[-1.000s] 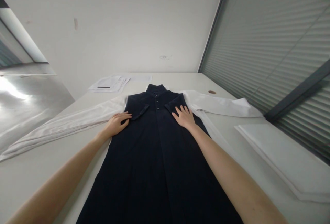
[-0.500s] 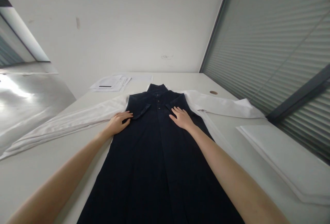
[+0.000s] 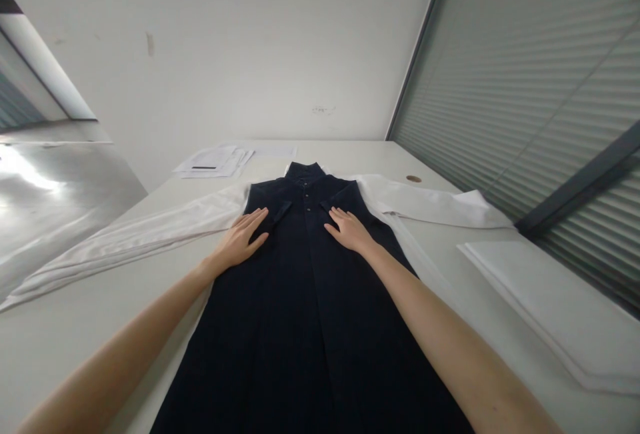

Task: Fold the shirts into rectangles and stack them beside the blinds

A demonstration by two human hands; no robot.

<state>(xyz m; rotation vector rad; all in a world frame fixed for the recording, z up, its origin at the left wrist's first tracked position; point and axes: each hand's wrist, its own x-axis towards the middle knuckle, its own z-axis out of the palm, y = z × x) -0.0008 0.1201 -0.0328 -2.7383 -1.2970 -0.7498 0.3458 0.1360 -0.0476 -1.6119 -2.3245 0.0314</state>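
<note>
A dark navy garment (image 3: pixel 290 301) with a stand collar and a few buttons below it lies spread front up, its short sleeves folded in over the chest. White long sleeves (image 3: pixel 190 217) stretch out to both sides from beneath it, and white cloth shows along its right edge. My left hand (image 3: pixel 243 239) rests flat on the left chest by the folded sleeve, fingers stretched out. On the right chest lies my right hand (image 3: pixel 349 227), palm down with the fingers extended, touching the other folded sleeve. Neither hand grips the cloth.
The garments lie on a white table (image 3: pixel 360 152). Loose papers (image 3: pixel 215 161) sit at its far left, and a round brown cable hole (image 3: pixel 413 179) is at the far right. Folded white sheets (image 3: pixel 555 314) lie at right beside the window blinds (image 3: pixel 540 87). A wall (image 3: pixel 260 47) closes the back.
My left hand has slid a little to the right, further onto the chest, and its fingers have straightened. My right hand has shifted very slightly left.
</note>
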